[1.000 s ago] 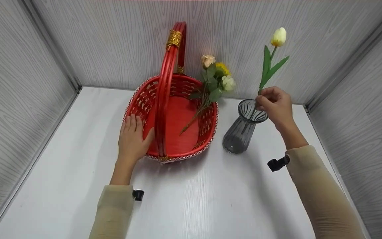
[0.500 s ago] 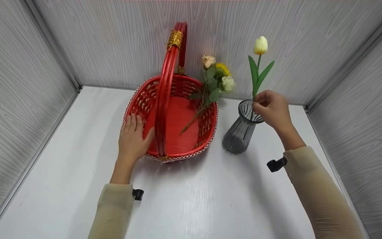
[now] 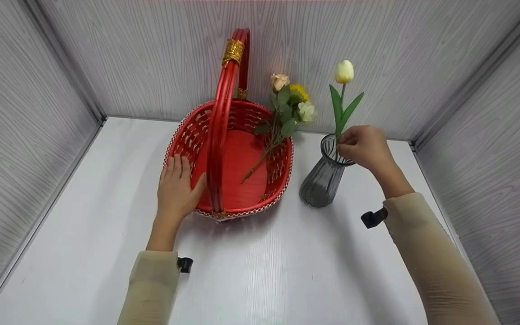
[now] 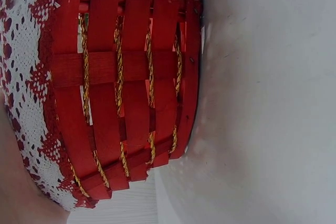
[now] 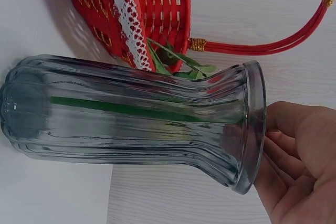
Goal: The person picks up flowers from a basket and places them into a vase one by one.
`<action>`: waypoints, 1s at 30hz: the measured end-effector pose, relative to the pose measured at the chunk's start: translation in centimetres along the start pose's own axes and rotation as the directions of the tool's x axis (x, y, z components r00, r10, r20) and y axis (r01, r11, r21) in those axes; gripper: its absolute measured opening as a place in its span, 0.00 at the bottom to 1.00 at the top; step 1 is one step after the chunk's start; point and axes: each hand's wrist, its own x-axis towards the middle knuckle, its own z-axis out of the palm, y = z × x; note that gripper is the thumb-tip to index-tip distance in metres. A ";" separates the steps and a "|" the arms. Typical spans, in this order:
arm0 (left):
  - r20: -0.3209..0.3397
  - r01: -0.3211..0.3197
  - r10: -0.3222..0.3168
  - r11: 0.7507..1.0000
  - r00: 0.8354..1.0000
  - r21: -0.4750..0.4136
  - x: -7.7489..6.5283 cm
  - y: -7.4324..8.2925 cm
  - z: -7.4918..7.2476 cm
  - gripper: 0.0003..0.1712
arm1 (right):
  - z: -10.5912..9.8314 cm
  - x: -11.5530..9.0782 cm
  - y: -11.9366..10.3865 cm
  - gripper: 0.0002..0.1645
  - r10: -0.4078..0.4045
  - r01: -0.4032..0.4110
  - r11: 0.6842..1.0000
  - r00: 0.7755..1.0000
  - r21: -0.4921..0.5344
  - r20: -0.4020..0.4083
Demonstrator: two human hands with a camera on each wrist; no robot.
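My right hand [image 3: 366,146] pinches the stem of a cream tulip [image 3: 345,72] at the mouth of a grey ribbed glass vase [image 3: 321,185]. In the right wrist view the green stem [image 5: 121,107] runs down inside the vase, its lower end near the bottom. My left hand [image 3: 176,187] rests with straight fingers on the left rim of a red woven basket [image 3: 244,194]. The left wrist view shows the basket's slatted outer side [image 4: 126,77] with gold cord and white lace trim [image 4: 31,77]; only part of the hand shows there.
A bunch of artificial flowers [image 3: 285,110], with a peach rose, a yellow bloom and a white one, leans over the basket's right rim, stems inside. The tall red handle [image 3: 224,108] arches over the basket. Grey wood-grain panels [image 3: 160,58] enclose the white table [image 3: 260,271].
My right hand has moved left and lowered the tulip, so its bloom is lower and its stem deeper in the vase. My left hand has stayed on the basket.
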 end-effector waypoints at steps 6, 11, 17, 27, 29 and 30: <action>-0.001 0.006 -0.006 1.000 1.000 -0.003 0.0 0.0 0.1 0.50 | 0.1 -0.3 0.0 0.08 0.032 -0.031 0.999 0.999 0.015 -0.037; 0.006 0.010 -0.010 1.000 1.000 0.001 0.1 0.0 0.2 0.50 | 0.3 -0.7 0.0 0.08 0.022 -0.019 0.998 0.998 0.061 -0.058; 0.009 0.004 -0.004 1.000 1.000 0.001 0.0 -0.1 0.0 0.49 | 0.5 -1.1 -0.4 0.07 -0.002 0.014 0.991 0.996 0.134 -0.090; 0.017 0.017 -0.017 1.000 1.000 0.003 0.0 0.0 -0.1 0.50 | 2.1 -1.1 -2.7 0.08 -0.030 0.080 0.944 0.987 0.321 -0.158; 0.013 0.015 -0.015 1.000 1.000 0.000 0.0 0.0 -0.1 0.50 | 2.6 -1.0 -3.3 0.08 -0.034 0.091 0.925 0.987 0.370 -0.158; 0.011 0.015 -0.014 1.000 1.000 -0.002 0.0 0.0 -0.1 0.50 | 2.9 -1.0 -3.7 0.08 -0.039 0.099 0.918 0.986 0.385 -0.160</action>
